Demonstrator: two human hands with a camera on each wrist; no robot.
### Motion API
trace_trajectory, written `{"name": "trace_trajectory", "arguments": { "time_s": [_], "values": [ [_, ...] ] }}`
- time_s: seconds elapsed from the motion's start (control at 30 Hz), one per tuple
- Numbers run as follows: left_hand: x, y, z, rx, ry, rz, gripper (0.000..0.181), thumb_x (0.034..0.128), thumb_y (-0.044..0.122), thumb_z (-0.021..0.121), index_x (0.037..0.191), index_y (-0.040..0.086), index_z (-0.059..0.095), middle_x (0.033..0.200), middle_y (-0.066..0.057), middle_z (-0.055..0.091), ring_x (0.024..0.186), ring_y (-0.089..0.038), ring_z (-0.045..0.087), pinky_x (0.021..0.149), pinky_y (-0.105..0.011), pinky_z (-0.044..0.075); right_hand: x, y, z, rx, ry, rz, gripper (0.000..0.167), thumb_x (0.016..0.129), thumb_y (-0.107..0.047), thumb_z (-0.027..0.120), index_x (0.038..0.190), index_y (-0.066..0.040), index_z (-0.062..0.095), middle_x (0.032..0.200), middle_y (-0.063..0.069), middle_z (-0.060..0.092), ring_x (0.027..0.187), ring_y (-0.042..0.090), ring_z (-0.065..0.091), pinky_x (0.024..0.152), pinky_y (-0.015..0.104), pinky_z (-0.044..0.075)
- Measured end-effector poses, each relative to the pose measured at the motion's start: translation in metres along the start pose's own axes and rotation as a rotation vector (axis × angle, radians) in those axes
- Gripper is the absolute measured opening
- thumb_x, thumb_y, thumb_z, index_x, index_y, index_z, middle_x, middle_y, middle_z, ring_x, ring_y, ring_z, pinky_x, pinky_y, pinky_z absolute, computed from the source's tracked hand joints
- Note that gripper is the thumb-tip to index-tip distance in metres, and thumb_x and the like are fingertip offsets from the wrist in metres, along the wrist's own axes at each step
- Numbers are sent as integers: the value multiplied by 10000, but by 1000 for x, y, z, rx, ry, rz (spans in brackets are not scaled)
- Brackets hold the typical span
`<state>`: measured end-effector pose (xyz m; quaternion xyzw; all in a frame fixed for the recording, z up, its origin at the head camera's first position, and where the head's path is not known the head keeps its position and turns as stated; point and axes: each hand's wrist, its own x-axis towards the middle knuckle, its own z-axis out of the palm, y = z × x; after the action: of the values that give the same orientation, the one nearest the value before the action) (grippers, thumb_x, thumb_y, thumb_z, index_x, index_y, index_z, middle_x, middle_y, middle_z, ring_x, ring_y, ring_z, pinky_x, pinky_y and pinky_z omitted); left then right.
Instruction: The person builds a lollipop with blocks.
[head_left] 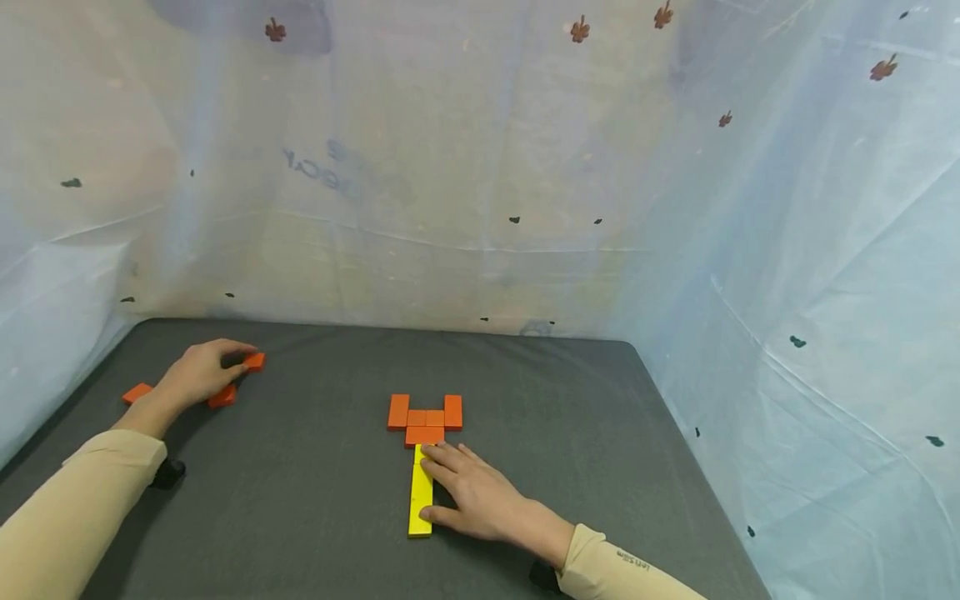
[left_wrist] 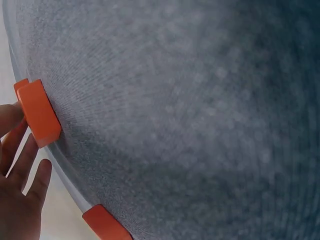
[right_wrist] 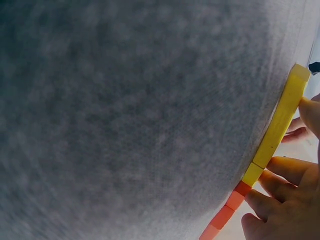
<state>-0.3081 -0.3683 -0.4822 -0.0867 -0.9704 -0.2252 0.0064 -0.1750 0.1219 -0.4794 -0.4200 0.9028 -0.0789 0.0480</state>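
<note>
While the left hand (head_left: 201, 371) pinches an orange block (head_left: 256, 362) toward the desk's (head_left: 315, 467) far left, the right hand (head_left: 480, 496), fingers spread, rests on the yellow strip (head_left: 420, 500). Key relation: the orange cluster (head_left: 424, 436) lies to the right of the pinched block, well apart and slightly nearer the person; the right hand is closer to it. The strip's long axis runs near to far, far end at the cluster. Pinched block's long axis: can't tell, partly covered. Two loose orange blocks (head_left: 222, 397) lie near the left hand, one each side of the wrist. Writing: small dark lettering on the right sleeve (head_left: 600, 558) and blue marks (head_left: 313, 171) on the hanging sheet (head_left: 450, 167), neither legible; no brand readable.
</note>
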Motion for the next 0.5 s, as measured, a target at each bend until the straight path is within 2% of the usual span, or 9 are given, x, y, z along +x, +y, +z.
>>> {"name": "trace_trajectory", "arguments": {
  "time_s": [0.5],
  "values": [
    [2,0,6,1,37,25,347,994,84,666,1316,-47,671,1377,-387,518,1241,-602,480,988,-750,393,0,1,0,-4,4,-8,695,1047,-530,575,1574,-92,461,1672,38,348,1533,244,349,1245,439,287]
  ]
}}
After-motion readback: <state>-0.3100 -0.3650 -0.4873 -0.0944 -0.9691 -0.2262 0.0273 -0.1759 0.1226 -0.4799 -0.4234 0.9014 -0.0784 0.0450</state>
